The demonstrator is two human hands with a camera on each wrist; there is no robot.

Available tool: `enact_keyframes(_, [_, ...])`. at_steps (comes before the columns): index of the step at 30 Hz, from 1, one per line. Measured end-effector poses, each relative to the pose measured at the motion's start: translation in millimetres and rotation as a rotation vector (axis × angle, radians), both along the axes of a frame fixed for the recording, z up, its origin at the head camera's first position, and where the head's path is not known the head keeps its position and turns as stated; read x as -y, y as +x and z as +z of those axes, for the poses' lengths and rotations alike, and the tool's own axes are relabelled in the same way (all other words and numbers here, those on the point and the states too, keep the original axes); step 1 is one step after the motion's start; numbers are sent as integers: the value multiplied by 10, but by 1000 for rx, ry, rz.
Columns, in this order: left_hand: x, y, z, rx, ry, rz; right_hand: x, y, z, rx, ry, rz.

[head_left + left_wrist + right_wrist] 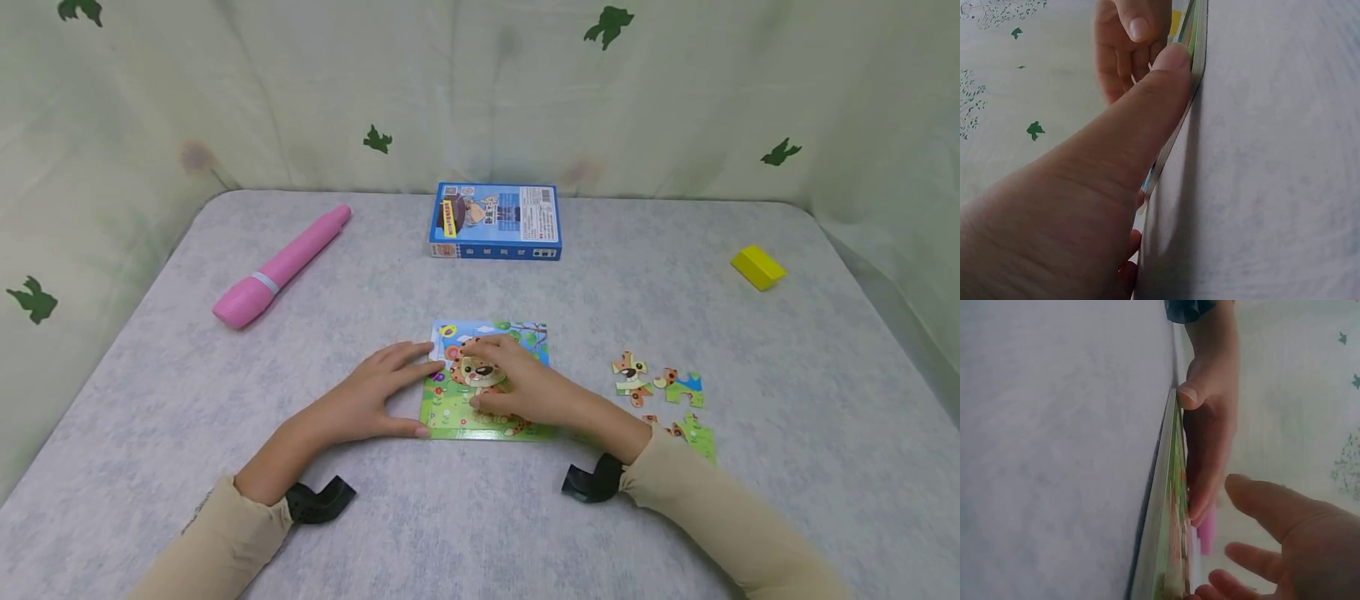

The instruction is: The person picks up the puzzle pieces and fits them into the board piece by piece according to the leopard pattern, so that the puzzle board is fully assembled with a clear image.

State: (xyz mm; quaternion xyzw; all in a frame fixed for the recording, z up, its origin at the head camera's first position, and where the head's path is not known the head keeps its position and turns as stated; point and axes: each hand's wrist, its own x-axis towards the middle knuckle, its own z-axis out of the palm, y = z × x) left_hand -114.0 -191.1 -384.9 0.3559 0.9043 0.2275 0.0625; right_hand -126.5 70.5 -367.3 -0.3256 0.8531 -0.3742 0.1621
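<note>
A square jigsaw puzzle board (453, 421) with a cartoon leopard on grass under blue sky lies flat on the table. My left hand (358, 400) has its fingers spread and straight at the board's left side. In the left wrist view its thumb (1169, 69) rests on the board's edge. My right hand (528, 382) reaches over the board's middle and right part, covering some of the picture. Its thumb (1257, 497) stands apart from the fingers, and nothing shows between them. Fingertips of this hand are close over the leopard's face.
Several loose puzzle pieces (632, 379) lie to the right, some partly hidden by the right forearm. A blue box (498, 221) stands at the back middle. A pink microphone-shaped object (288, 262) lies back left, a yellow block (758, 267) back right. Cloth walls (480, 92) surround the table.
</note>
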Motion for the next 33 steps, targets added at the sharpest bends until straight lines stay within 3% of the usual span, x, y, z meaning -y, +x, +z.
enact_keyframes(3, [-6, 3, 0, 2, -11, 15, -101, 41, 50, 2, -85, -49])
enact_keyframes(11, [-24, 19, 8, 2, -10, 31, -581, 186, 173, -217, -254, -166])
enact_keyframes(14, [-24, 17, 5, -5, -6, 34, -790, 230, 196, -291, -269, -227])
enact_keyframes(18, [-24, 8, -4, -13, -10, 36, -1012, 262, 179, -320, -257, -297])
enact_keyframes(24, [-20, 8, -7, -6, -8, 33, -1226, 255, 92, -303, -206, -354])
enact_keyframes(33, [-16, 7, -17, 10, -24, 39, -1477, 192, -30, -124, -71, -356])
